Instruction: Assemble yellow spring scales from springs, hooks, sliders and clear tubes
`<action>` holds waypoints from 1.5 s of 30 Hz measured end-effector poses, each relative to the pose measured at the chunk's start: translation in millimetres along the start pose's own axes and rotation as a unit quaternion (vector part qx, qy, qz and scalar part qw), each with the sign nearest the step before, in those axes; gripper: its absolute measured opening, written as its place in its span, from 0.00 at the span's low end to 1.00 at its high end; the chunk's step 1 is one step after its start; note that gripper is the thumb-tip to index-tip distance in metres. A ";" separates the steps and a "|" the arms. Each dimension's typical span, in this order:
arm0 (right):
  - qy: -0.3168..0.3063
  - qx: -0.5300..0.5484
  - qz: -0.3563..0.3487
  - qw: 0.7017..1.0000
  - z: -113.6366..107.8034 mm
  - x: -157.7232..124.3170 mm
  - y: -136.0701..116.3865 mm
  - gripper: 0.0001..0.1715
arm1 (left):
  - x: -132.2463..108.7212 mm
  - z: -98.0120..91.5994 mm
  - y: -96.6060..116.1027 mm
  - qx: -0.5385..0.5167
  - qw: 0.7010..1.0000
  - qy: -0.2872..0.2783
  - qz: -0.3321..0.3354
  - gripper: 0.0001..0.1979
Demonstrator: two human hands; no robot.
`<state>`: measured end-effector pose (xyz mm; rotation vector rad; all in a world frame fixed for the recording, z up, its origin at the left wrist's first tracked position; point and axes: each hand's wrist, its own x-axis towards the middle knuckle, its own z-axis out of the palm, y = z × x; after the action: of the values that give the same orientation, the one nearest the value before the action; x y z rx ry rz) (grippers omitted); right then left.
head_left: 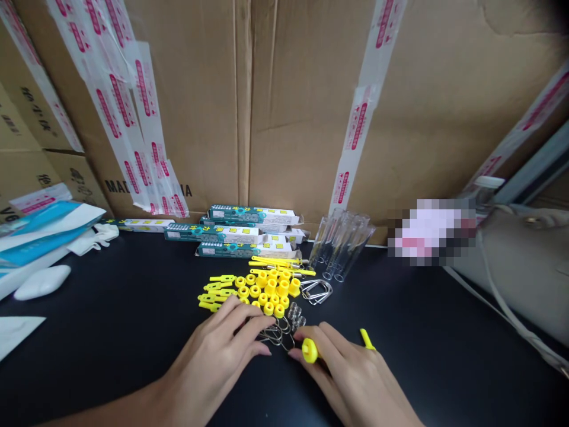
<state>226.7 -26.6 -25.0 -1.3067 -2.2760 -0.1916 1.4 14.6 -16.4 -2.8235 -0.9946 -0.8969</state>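
Observation:
My left hand (224,350) reaches over a small pile of bent metal wire hooks (272,335), thumb and forefinger apart, fingertips at the wires. My right hand (344,362) is closed around a yellow plastic piece (310,350); its round end shows by the forefinger, and a thin yellow end sticks out behind the knuckles. The middle of that piece is hidden in the palm. Thumb and forefinger of this hand meet at a wire loop at the pile's right edge; whether they pinch it is unclear. Small coiled springs (296,315) lie just beyond.
Behind the hands lie yellow caps and rings (270,287), flat yellow tabs (217,290), yellow strips (280,264) and larger wire clips (317,292). Clear tubes (340,246) and printed boxes (231,232) stand farther back, before a cardboard wall (293,118). A bag (524,273) is right.

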 end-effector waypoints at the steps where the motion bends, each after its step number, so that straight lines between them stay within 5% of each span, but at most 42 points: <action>1: -0.001 0.000 -0.003 1.000 -0.7 0.6 0.3 0.25 | -0.6 0.4 -1.2 0.021 1.000 0.003 0.008 0.11; 10: 0.000 0.023 -0.012 1.000 0.8 -0.7 0.7 0.23 | -4.9 9.6 -8.0 0.066 0.997 -0.037 0.031 0.15; 16: -0.032 0.023 -0.007 0.999 5.1 -4.0 3.0 0.19 | -2.6 7.3 -6.7 0.060 0.997 -0.049 0.012 0.09; 21: -0.055 0.013 -0.019 0.998 3.7 -4.6 2.6 0.20 | -2.4 6.1 -5.6 0.028 0.998 -0.047 0.002 0.17; 33: 0.046 -0.028 -0.051 0.997 4.8 0.7 -5.2 0.22 | -5.9 6.2 -5.7 0.040 0.998 -0.044 0.012 0.13; 45: 0.065 -0.015 -0.069 0.995 4.1 4.3 -5.0 0.20 | -3.2 3.1 -4.1 -0.035 0.997 -0.067 -0.025 0.09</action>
<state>219.3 -24.5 -25.8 -1.1188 -2.2600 -0.3502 -1.4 16.6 -21.3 -2.9634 -1.0740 -0.7703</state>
